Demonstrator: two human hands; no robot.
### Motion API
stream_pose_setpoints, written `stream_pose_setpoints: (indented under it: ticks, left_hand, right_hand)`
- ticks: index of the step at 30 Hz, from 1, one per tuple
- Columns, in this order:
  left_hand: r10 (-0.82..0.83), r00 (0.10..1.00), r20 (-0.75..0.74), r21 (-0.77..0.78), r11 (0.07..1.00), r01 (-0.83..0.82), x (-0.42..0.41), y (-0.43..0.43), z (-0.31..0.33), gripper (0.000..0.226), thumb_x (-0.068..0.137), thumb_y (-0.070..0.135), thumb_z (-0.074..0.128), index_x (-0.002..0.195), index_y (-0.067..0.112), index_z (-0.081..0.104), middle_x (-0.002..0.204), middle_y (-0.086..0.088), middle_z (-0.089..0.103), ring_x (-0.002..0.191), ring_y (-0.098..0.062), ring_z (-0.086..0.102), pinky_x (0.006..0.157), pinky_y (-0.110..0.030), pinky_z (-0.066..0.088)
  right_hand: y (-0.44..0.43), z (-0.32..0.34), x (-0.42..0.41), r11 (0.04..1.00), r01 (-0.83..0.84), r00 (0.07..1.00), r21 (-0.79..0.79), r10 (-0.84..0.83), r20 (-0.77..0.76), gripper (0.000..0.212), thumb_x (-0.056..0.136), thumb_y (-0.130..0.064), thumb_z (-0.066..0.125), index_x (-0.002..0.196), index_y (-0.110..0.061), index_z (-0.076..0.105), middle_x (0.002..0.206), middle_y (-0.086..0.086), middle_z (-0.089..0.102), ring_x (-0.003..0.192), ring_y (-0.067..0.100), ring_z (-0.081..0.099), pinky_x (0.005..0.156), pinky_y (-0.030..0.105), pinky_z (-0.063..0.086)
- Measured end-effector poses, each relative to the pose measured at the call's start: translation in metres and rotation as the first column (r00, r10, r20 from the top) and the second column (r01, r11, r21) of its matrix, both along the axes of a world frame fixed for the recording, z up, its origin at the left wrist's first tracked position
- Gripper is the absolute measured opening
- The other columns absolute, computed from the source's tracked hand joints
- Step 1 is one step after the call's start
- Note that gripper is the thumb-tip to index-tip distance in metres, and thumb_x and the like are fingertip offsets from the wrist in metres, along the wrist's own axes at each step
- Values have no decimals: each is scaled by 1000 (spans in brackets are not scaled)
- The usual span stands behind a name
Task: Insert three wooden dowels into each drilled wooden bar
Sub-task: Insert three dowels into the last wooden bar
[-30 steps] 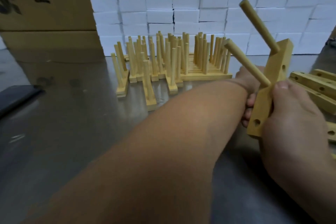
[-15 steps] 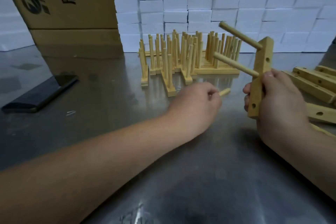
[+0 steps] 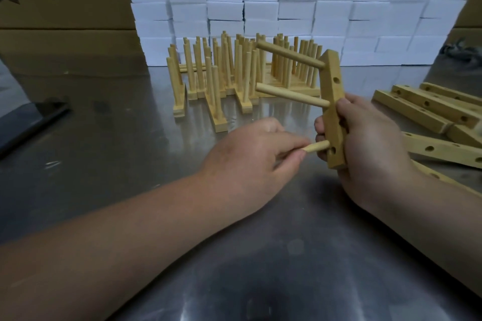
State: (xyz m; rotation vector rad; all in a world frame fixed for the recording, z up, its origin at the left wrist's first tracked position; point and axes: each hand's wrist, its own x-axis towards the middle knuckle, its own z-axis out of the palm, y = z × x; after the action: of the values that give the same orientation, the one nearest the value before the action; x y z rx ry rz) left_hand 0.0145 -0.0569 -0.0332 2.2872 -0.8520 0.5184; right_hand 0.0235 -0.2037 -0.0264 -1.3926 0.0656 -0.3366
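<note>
Holding one bar [image 3: 332, 78], two dowels [image 3: 292, 98] seated: right hand [image 3: 370, 148] | left hand [image 3: 247, 154] pinches third dowel [image 3: 317, 146]

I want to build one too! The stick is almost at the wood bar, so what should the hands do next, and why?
Probably the left hand should push its dowel straight into the bar, which the right hand grips upright. The tip sits at the bar's lower end, and two dowels stick out higher up, so a third seems to belong there.
</note>
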Motion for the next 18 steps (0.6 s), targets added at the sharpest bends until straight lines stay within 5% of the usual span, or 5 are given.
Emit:
stream_pose_setpoints:
  ticks: [5,18]
  left_hand:
    - [-55,998,43,31,998,53,-3,0,2,27,81,31,53,98,23,72,79,8,55,69,-11,53,58,-34,47]
    - [-65,990,124,-16,998,67,-5,-2,3,18,76,27,62,86,17,73,72,10,57,67,-5,52,56,-27,46]
  right_hand:
    - [0,2,-2,997,-38,999,73,37,11,29,98,-18,37,124,-13,49,54,0,52,46,12,45,44,21,38]
    - [5,4,-10,993,-93,995,76,89,51,20,99,-17,36,106,-21,54,58,0,54,46,9,52,45,20,45]
